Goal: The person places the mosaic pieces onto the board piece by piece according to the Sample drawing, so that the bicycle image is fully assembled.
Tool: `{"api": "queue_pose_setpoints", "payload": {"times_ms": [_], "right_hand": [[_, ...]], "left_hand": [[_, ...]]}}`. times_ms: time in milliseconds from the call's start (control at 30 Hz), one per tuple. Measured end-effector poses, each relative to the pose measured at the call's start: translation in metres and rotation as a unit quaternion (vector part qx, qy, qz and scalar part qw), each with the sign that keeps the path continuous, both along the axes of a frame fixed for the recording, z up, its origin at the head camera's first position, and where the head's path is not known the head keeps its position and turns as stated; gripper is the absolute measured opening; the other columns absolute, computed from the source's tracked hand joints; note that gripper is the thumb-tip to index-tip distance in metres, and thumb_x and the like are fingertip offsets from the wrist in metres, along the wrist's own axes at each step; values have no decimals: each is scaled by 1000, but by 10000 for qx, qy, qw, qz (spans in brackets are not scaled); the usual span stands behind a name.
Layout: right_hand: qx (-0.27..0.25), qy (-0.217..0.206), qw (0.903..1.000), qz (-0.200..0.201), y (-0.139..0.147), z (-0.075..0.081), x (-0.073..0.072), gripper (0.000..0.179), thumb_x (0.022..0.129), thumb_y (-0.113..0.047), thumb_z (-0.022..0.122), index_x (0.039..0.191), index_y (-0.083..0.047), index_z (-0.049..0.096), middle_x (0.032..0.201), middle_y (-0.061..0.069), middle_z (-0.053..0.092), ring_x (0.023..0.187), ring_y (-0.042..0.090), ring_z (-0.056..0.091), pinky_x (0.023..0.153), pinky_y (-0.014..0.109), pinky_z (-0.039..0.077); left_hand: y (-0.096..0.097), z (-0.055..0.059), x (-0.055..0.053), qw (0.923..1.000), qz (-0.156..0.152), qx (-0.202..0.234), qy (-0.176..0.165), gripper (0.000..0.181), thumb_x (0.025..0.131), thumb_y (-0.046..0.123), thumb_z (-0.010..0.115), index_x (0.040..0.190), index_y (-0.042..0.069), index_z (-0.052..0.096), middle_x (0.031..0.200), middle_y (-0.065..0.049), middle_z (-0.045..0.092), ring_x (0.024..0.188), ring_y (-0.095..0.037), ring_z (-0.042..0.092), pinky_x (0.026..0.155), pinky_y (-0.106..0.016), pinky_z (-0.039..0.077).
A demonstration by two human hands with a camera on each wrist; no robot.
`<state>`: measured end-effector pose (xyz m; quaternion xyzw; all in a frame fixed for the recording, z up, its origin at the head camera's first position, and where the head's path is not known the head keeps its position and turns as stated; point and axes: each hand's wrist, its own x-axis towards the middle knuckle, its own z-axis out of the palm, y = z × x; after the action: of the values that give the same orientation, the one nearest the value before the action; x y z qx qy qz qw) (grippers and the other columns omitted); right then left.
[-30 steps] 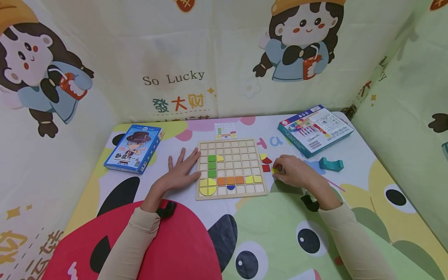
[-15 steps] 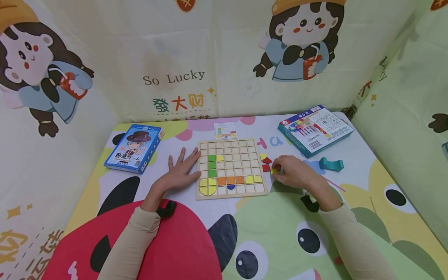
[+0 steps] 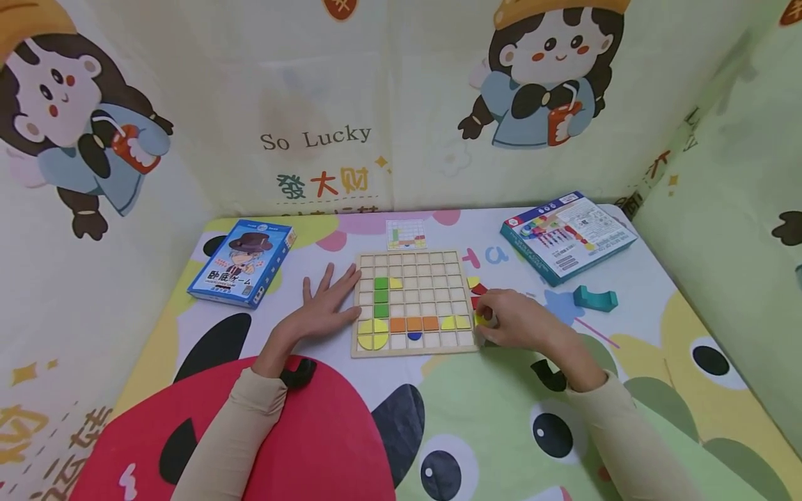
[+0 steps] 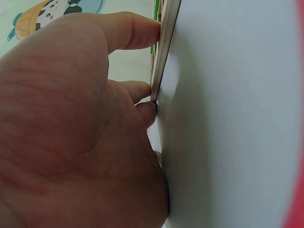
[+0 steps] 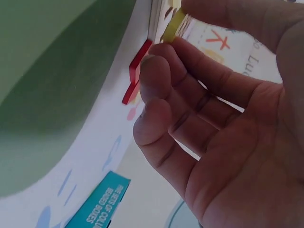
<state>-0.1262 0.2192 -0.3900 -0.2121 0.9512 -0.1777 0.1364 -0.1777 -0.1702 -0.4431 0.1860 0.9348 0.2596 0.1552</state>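
A wooden grid board (image 3: 425, 295) lies on the table. My left hand (image 3: 322, 306) rests against its left edge, fingers spread and straight; in the left wrist view the fingertips touch the board's side. Beside the board's right edge, my right hand (image 3: 520, 319) pinches a small yellow tile (image 5: 174, 24) between thumb and index finger. Green tiles (image 3: 381, 296) stand in a column on the board, orange tiles (image 3: 414, 324) in a row, with a round of yellow pieces (image 3: 372, 335) at lower left and a blue piece (image 3: 415, 336) below the orange. Red pieces (image 3: 479, 289) lie right of the board, partly hidden.
Behind the board lies a patterned card (image 3: 406, 234). A blue game box (image 3: 241, 263) is at the left, a teal-edged box (image 3: 568, 236) at the back right. A teal curved block (image 3: 595, 298) sits right of my right hand. A loose yellow piece (image 3: 473, 282) lies near the red ones.
My right hand has moved left and slightly toward me, up to the board's right edge, with the yellow tile. The left hand stays put. The head view has shifted slightly.
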Motion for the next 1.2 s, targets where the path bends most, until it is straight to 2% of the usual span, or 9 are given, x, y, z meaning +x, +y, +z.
{"api": "queue_pose_setpoints", "payload": {"times_ms": [267, 800, 1067, 1200], "right_hand": [[220, -90, 9994, 250, -11, 1, 5, 24, 88, -29, 85, 104, -16, 72, 88, -4, 63, 82, 13, 56, 73, 26, 50], [631, 54, 9975, 318, -23, 0, 11, 27, 88, -34, 85, 100, -15, 69, 83, -4, 58, 76, 12, 54, 69, 25, 46], [230, -30, 9990, 374, -11, 4, 10, 20, 91, -30, 83, 102, -17, 73, 86, -6, 63, 81, 12, 55, 71, 24, 49], [-191, -3, 9969, 768, -2, 4, 6, 19, 93, -18, 80, 111, -15, 76, 90, -7, 66, 83, 10, 57, 73, 21, 52]], "left_hand": [[0, 1, -1, 10000, 13, -7, -3, 83, 102, 44, 55, 172, 20, 16, 182, -2, 6, 166, -38, -20, 122, -73, -25], [-2, 0, -1, 10000, 48, -77, -5, 85, 101, 45, 57, 172, 21, 16, 182, -2, 6, 166, -38, -19, 122, -73, -24], [1, 0, -2, 10000, -7, -43, -24, 84, 102, 46, 56, 172, 21, 16, 182, -1, 5, 167, -37, -20, 122, -73, -24], [2, 1, -1, 10000, 5, -39, -36, 84, 102, 46, 56, 172, 21, 16, 182, -1, 5, 167, -37, -20, 122, -73, -24]]}}
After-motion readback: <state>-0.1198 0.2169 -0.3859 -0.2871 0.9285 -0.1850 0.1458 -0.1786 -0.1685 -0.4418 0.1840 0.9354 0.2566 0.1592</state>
